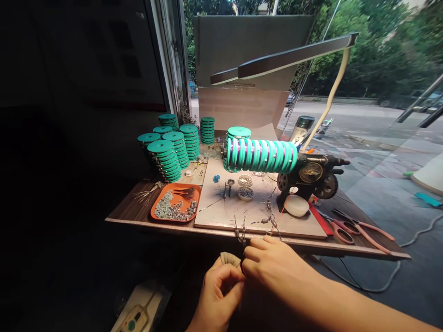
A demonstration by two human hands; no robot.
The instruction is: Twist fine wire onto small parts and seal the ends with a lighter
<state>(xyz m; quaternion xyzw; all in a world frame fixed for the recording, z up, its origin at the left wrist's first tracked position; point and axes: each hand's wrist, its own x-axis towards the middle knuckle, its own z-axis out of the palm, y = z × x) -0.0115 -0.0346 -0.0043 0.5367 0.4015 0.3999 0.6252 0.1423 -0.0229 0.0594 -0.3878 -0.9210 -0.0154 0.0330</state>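
Note:
Just in front of the table edge, my left hand [221,288] is closed, thumb and index finger pinched together. A beige ribbed piece [230,259] shows at its fingers; whether it is worn or held I cannot tell. My right hand [268,260] is curled shut beside it, knuckles up, touching or nearly touching the left fingertips. What lies between the two hands is hidden. Beyond them, small dark wire pieces with grey weights [238,230] lie at the board's front edge. A hand-cranked winder [309,173] carries a row of green foam spools [261,156].
An orange tray [176,219] holds small metal parts. Round dishes of beads [245,193] stand on the pale board [216,203]. Stacks of green spools [162,159] fill the back left. Scissors [342,230] and pliers [370,233] lie right, near a white oval piece [296,205]. A lamp [297,57] reaches overhead.

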